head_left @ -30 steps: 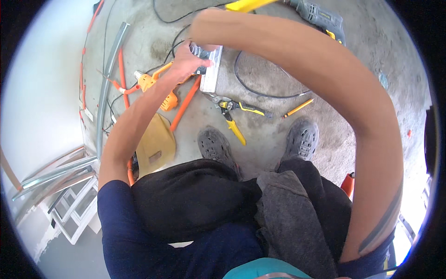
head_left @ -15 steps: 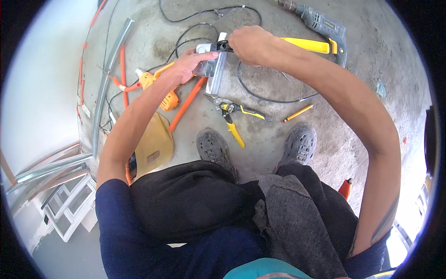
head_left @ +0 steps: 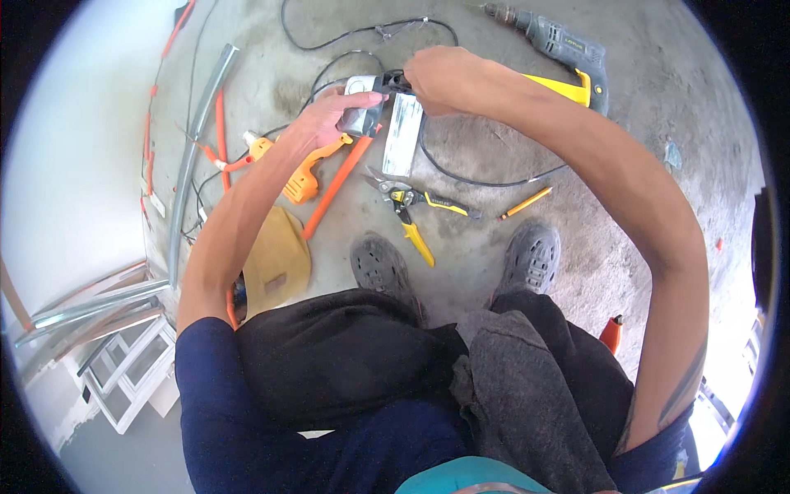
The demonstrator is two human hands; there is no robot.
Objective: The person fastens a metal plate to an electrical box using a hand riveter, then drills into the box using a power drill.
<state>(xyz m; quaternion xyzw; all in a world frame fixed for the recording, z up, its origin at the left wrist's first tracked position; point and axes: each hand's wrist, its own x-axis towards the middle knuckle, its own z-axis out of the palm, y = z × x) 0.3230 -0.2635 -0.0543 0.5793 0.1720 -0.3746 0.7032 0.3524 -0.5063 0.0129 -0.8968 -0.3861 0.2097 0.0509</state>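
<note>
My left hand (head_left: 327, 117) grips a small silver metal electrical box (head_left: 359, 109), thumb along its near face. Against the box's right side is a black tool end (head_left: 396, 81), and my right hand (head_left: 440, 80) is closed in a fist around it. Fingers and forearm hide the rest of that tool. Beyond my right forearm a yellow bar (head_left: 564, 88) shows, hooked at its far end; whether it joins the black end is hidden. Just below both hands is a shiny flat metal strip (head_left: 401, 138). Nearer my feet lie yellow-and-black tin snips (head_left: 407, 206).
A grey drill (head_left: 568, 43) lies far right, a pencil (head_left: 527, 202) nearer. On the left are an orange power tool (head_left: 303, 177), an orange tube (head_left: 337, 185), a yellowish bag (head_left: 276, 259) and a long metal channel (head_left: 197, 132). A black cable (head_left: 485, 177) curls across the concrete floor.
The metal strip has shifted right and shows a broader face. Both hands keep their grip near the same place. The whole view has moved slightly.
</note>
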